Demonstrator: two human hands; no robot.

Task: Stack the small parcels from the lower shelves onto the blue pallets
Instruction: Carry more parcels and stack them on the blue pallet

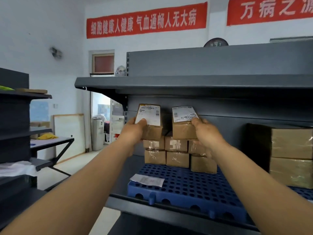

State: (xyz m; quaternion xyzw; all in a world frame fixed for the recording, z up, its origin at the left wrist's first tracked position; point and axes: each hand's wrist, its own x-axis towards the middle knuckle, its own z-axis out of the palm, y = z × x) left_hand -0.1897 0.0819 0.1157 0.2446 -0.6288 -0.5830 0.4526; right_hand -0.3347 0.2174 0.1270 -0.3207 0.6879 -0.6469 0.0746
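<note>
Left hand (135, 128) grips a small brown box (150, 122), white label facing the camera. Right hand (205, 131) grips a second labelled box (184, 123). Both boxes are held just above a stack of six small boxes (177, 152), two rows of three, sitting at the back of a blue pallet (186, 185) on the grey shelf (118, 200). A loose paper slip (147, 180) lies on the pallet's front left. Larger wrapped cartons (291, 156) stand at right.

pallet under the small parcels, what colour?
Blue, with a grid of round holes: the pallet shows best in the head view, the only one.
</note>
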